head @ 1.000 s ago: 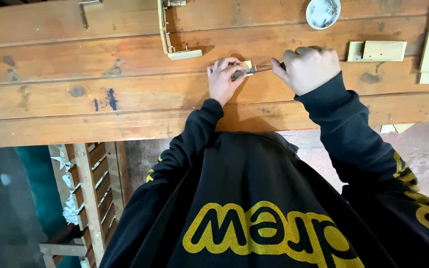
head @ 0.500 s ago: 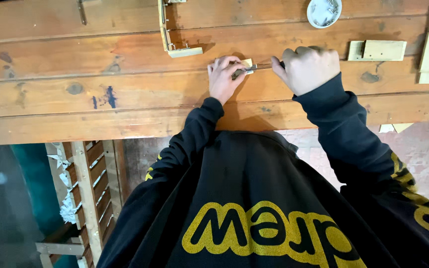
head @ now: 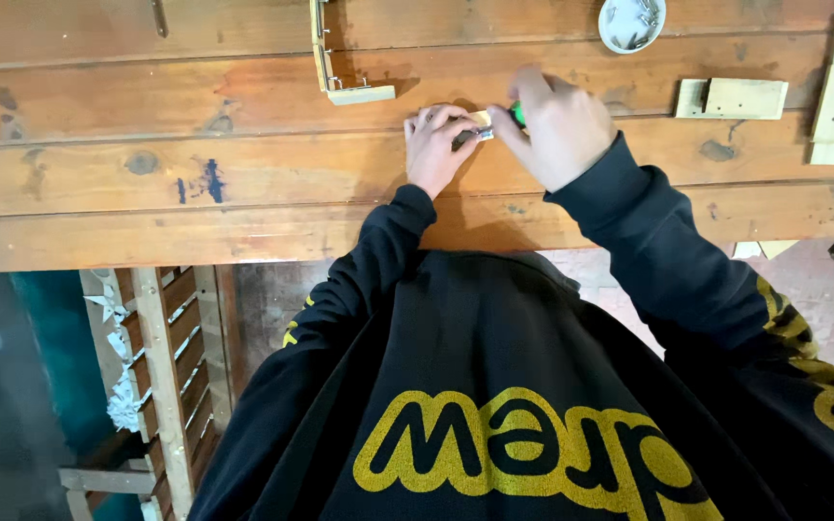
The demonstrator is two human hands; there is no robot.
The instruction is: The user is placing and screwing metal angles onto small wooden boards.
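The workbench (head: 147, 193) is made of long wooden planks, orange-brown, with dark knots and a blue stain near its left part. Its front edge runs across the picture. Under this edge, at the left, a slatted wooden frame (head: 161, 376) stands on the floor, with white shavings (head: 125, 400) caught on it. Beside it the ground is dark teal (head: 21, 386). At the right, below the bench, the floor is pinkish concrete (head: 822, 280). The light is soft and even.
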